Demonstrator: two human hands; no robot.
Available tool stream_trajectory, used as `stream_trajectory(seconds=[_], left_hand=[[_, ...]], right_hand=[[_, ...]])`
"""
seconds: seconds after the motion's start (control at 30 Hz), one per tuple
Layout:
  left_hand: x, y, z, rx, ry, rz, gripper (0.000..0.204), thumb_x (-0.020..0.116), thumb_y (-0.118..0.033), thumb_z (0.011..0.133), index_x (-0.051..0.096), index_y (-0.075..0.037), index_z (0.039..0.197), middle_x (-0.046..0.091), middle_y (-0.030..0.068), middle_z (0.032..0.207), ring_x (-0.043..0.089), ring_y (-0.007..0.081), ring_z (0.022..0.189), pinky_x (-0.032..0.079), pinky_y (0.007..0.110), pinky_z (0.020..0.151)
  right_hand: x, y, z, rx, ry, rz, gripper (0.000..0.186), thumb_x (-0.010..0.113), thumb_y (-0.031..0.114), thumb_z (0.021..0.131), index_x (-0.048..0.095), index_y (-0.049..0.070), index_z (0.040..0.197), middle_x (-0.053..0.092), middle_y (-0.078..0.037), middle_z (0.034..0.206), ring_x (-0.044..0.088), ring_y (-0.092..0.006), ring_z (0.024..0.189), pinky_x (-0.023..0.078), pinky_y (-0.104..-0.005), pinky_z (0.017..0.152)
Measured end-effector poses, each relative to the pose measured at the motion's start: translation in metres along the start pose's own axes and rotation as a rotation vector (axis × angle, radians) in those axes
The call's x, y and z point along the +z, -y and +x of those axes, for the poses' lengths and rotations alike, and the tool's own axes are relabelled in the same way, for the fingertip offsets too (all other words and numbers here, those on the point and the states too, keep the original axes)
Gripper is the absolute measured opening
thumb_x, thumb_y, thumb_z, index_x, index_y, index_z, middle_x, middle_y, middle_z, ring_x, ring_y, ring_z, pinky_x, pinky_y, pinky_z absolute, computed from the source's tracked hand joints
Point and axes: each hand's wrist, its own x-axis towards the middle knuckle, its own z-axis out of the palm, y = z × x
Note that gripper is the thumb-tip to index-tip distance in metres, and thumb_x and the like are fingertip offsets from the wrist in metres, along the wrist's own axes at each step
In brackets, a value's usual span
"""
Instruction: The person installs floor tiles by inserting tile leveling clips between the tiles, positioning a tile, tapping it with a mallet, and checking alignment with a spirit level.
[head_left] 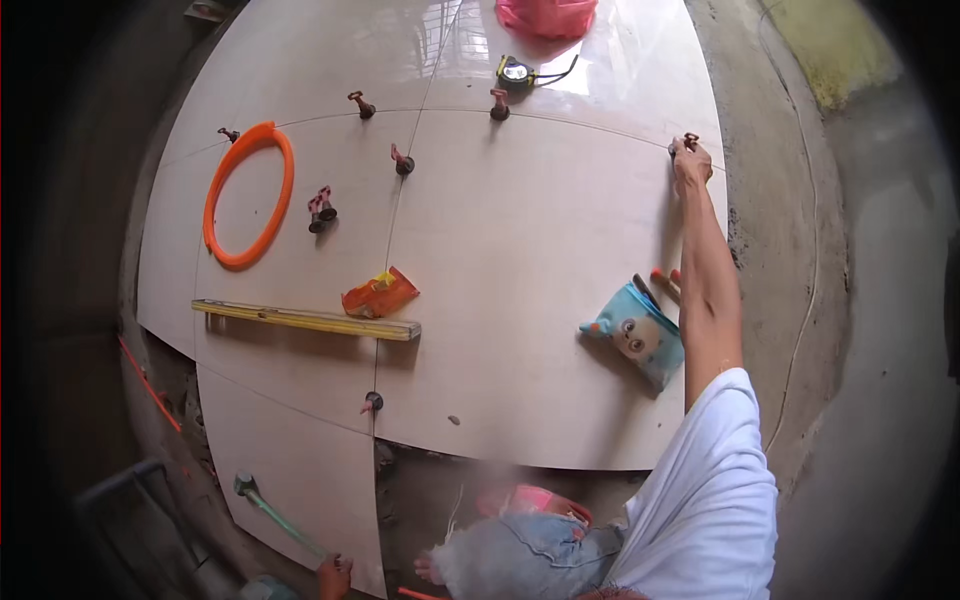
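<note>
Fingers of the right hand [693, 166] are closed on a T-handle [691, 138] at two o'clock; by the left hand [335, 576], at seven, a mallet [275, 515] is gripped. The tile [520, 270] could be chipped were the mallet dropped or the T-handle overtightened.

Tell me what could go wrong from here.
First, the right hand is at a red-handled clip near the edge of the pale tiles; too much force there might break the clip or nudge a tile.

Second, the blue pouch lies close beside the right forearm, so the arm could knock it.

Third, the left hand holds a green-handled mallet over the tiles; a careless drop could chip one.
</note>
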Motion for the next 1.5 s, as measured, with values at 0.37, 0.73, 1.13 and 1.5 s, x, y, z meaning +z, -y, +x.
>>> stream_trajectory(seconds=[0.37, 0.73, 1.13, 1.5], left_hand=[[-0.007, -0.024, -0.018, 0.095, -0.039, 0.058, 0.042, 0.071, -0.025, 0.082, 0.064, 0.003, 0.113, 0.066, 0.0260, 0.103, 0.066, 0.0401, 0.095, 0.052, 0.046, 0.083], [-0.118, -0.192, -0.034, 0.473, -0.623, -1.044, 0.042, 0.067, -0.017, 0.092, 0.055, 0.004, 0.126, 0.061, 0.0043, 0.098, 0.058, 0.0101, 0.074, 0.048, 0.024, 0.073], [-0.066, -0.095, 0.115, 0.014, -0.508, -1.766, 0.019, 0.065, -0.022, 0.094, 0.058, -0.006, 0.101, 0.061, 0.0015, 0.093, 0.056, 0.0089, 0.078, 0.040, 0.022, 0.064], [-0.147, 0.006, 0.326, 0.294, -0.233, -2.014, 0.019, 0.067, -0.022, 0.092, 0.055, -0.015, 0.106, 0.061, -0.0006, 0.107, 0.057, 0.0145, 0.102, 0.044, 0.039, 0.077]], right_hand=[[-0.001, 0.077, -0.053, 0.076, 0.101, 0.464, 0.037, 0.067, 0.041, 0.091, 0.064, 0.005, 0.100, 0.066, -0.002, 0.090, 0.063, -0.0117, 0.088, 0.046, -0.0289, 0.071], [-0.008, 0.269, -0.584, -1.202, 1.575, 0.753, 0.015, 0.071, 0.012, 0.084, 0.066, 0.006, 0.098, 0.057, -0.015, 0.107, 0.065, -0.0282, 0.088, 0.054, -0.0381, 0.075], [0.080, 0.156, -0.807, -1.202, 1.784, 0.526, 0.030, 0.063, 0.012, 0.088, 0.056, 0.005, 0.117, 0.050, -0.022, 0.115, 0.061, -0.0386, 0.093, 0.052, -0.0443, 0.080], [0.252, 0.211, -0.881, -1.409, 1.112, -0.009, 0.044, 0.065, 0.028, 0.079, 0.056, 0.000, 0.112, 0.050, -0.015, 0.120, 0.047, -0.0339, 0.115, 0.045, -0.0497, 0.088]])
